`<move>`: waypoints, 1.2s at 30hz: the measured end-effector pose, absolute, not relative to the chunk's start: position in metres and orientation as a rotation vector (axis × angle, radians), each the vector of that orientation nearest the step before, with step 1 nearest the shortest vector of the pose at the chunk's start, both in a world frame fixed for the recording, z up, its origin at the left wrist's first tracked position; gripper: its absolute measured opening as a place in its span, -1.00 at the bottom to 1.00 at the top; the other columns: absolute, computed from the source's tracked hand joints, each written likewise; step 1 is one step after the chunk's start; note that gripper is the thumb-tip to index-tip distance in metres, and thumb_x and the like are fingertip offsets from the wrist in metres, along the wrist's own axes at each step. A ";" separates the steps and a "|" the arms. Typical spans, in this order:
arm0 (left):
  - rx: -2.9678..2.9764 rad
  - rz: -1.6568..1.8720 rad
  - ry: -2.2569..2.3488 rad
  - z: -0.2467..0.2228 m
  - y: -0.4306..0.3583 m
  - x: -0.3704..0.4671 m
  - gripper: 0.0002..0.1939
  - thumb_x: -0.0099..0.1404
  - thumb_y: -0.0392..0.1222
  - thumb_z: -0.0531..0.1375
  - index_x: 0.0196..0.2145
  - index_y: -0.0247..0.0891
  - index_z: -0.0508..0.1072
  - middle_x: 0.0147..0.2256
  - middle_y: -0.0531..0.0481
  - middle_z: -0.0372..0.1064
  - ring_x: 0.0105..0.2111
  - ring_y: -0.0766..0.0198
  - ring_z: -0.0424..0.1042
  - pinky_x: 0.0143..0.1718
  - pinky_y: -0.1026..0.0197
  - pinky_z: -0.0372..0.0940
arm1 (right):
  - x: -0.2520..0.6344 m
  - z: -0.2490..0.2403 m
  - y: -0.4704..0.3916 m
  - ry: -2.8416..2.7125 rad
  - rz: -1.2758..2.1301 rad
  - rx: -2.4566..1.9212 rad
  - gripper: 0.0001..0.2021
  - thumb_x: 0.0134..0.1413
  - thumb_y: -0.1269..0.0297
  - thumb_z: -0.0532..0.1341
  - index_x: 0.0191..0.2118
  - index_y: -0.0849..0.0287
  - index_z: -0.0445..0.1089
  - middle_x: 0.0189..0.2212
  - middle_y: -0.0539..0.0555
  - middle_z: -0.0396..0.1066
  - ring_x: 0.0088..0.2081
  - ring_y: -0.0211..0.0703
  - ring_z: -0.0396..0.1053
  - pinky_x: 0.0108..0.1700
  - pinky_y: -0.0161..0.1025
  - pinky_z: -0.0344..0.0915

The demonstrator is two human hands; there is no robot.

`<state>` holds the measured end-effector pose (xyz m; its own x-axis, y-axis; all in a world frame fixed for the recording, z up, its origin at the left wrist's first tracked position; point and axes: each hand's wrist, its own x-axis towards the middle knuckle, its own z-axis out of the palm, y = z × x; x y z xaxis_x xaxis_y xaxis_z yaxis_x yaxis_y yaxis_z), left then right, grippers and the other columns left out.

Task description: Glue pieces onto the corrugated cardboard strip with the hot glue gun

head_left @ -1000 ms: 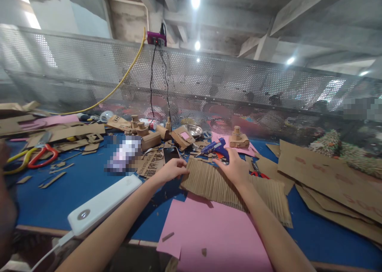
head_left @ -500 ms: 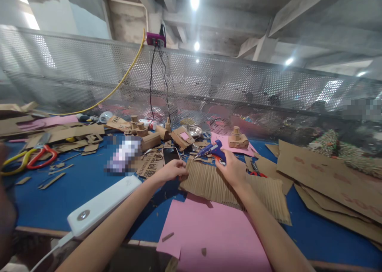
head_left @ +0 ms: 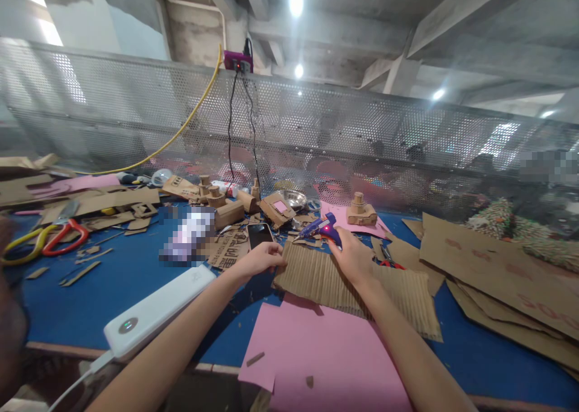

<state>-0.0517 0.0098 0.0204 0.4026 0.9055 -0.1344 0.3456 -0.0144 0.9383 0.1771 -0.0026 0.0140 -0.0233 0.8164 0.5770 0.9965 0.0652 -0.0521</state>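
My right hand (head_left: pixel 355 256) is wrapped round a blue hot glue gun (head_left: pixel 324 225), which has a red light lit on its side. The gun's nozzle points left and down at the far left corner of a ribbed corrugated cardboard sheet (head_left: pixel 316 273). That sheet's left edge is pinched by the closed fingers of my left hand (head_left: pixel 265 259). Under its near side lies pink paper (head_left: pixel 335 351), with two small cardboard scraps on it. Just beyond my left hand is a smartphone (head_left: pixel 259 235).
A white power bank (head_left: pixel 158 309) with a cable and large scissors (head_left: pixel 47 237) lie left. Small cardboard models (head_left: pixel 360 211) and scraps stand along the back, before a perforated metal screen (head_left: pixel 289 128). Flat cardboard sheets (head_left: pixel 502 267) are stacked right. Part of another person shows at the left edge.
The red light on the glue gun is now lit. Both hands keep nearly the same place, and the cardboard sheet has not visibly moved.
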 end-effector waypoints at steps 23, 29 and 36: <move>1.616 0.654 1.126 0.022 0.007 -0.052 -0.79 -0.09 -0.14 0.20 -0.52 -0.31 0.27 -0.66 0.17 0.15 -0.69 0.50 0.11 -0.67 0.40 -0.04 | 0.176 0.019 -0.006 -1.924 -0.488 -1.834 -0.63 0.12 0.13 -0.05 0.00 0.16 0.18 -0.21 0.14 0.38 -0.23 -0.14 0.35 -0.28 -0.30 0.19; 1.611 0.655 1.122 0.022 0.007 -0.051 -0.78 -0.08 -0.14 0.20 -0.52 -0.31 0.26 -0.66 0.16 0.17 -0.69 0.49 0.11 -0.67 0.39 -0.04 | 0.177 0.019 -0.005 -1.928 -0.492 -1.828 -0.64 0.12 0.14 -0.05 -0.01 0.17 0.19 -0.20 0.14 0.38 -0.24 -0.14 0.36 -0.31 -0.30 0.18; 1.609 0.652 1.126 0.022 0.006 -0.051 -0.79 -0.08 -0.14 0.20 -0.52 -0.31 0.27 -0.64 0.15 0.19 -0.68 0.49 0.11 -0.65 0.39 -0.02 | 0.178 0.018 -0.004 -1.928 -0.515 -1.821 -0.63 0.12 0.13 -0.06 -0.01 0.17 0.18 -0.17 0.13 0.37 -0.25 -0.13 0.36 -0.35 -0.29 0.17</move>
